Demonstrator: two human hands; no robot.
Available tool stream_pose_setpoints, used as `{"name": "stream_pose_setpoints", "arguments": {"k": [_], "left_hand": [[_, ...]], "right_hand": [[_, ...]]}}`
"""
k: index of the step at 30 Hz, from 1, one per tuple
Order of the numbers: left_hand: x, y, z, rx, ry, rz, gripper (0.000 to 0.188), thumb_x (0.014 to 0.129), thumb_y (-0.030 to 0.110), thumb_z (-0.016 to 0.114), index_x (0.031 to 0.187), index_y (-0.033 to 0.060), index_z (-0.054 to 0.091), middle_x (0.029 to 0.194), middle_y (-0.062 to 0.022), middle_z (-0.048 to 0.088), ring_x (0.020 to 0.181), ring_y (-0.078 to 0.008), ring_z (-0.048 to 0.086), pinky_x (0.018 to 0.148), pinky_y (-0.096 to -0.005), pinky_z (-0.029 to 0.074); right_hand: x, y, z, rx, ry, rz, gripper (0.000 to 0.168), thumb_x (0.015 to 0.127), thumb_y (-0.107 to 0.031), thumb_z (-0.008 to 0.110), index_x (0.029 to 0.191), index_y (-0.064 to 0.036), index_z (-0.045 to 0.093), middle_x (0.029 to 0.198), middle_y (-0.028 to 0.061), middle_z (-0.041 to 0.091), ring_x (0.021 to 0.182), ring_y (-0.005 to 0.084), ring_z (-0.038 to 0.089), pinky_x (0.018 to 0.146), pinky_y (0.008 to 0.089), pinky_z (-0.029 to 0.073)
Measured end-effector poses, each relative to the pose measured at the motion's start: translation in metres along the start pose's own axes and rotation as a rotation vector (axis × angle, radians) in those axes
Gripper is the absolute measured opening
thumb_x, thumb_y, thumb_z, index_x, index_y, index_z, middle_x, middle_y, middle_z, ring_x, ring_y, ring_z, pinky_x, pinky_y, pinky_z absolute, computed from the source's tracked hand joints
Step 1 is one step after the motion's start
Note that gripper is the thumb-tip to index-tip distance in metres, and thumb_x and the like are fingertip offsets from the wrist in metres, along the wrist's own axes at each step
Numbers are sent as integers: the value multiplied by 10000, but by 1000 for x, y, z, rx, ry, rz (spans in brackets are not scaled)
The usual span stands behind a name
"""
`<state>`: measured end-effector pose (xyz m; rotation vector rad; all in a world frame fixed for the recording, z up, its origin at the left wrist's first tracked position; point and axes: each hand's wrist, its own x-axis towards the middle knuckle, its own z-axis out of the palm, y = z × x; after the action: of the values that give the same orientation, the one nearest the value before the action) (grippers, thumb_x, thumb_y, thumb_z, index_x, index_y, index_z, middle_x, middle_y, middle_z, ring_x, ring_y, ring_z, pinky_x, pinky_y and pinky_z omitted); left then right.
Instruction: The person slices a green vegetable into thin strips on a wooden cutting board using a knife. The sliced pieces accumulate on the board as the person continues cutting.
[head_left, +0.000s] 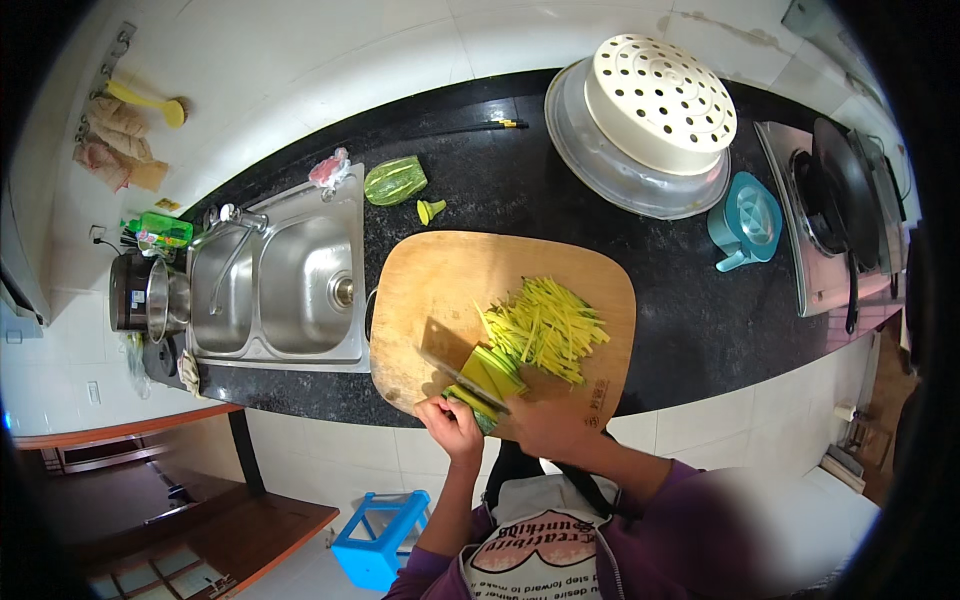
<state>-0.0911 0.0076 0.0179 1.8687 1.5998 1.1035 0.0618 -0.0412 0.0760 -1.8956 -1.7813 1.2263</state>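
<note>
My left hand (454, 429) grips a piece of green-skinned squash (474, 409) near the front edge of a wooden cutting board (427, 277). My right hand (546, 426), slightly blurred, is closed around a kitchen knife (465, 375); the fingers hide its handle. The blade stands on edge at the squash, and thin yellow-green slices (495, 371) lie overlapped just beyond it. A loose heap of squash shreds (547, 326) covers the right middle of the board.
Beyond the board lie a cut squash half (396, 181) and a squash stem end (430, 211). A double steel sink (307, 285) adjoins on the left. Right are a white perforated steamer basket (660, 105) on a metal basin (600, 165), a teal pitcher (746, 221) and a wok (847, 195).
</note>
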Motion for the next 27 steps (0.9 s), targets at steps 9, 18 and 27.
{"name": "stream_pose_setpoints", "arguments": {"k": [9,18,27], "left_hand": [[1,6,-1,-23,12,-2,120,812,41,447,744,-1,357,747,-109,342,712,-245,342,677,-342,320],[-1,1,-1,-29,5,-34,128,804,48,470,742,-6,372,763,-132,351,729,-278,355,686,-367,320],[-2,-3,-1,-34,7,8,132,833,66,444,758,0,357,761,-94,347,718,-225,340,684,-317,322]], "right_hand": [[-13,-17,24,-14,201,-103,156,746,-82,488,879,-21,433,581,166,573,493,317,587,422,418,456],[-13,-29,8,157,37,127,389,806,-231,495,1118,-33,370,677,210,604,581,368,597,536,480,471],[-5,-17,-3,255,-142,-87,641,767,-205,520,1359,-155,279,742,243,599,666,381,599,622,476,478]]}}
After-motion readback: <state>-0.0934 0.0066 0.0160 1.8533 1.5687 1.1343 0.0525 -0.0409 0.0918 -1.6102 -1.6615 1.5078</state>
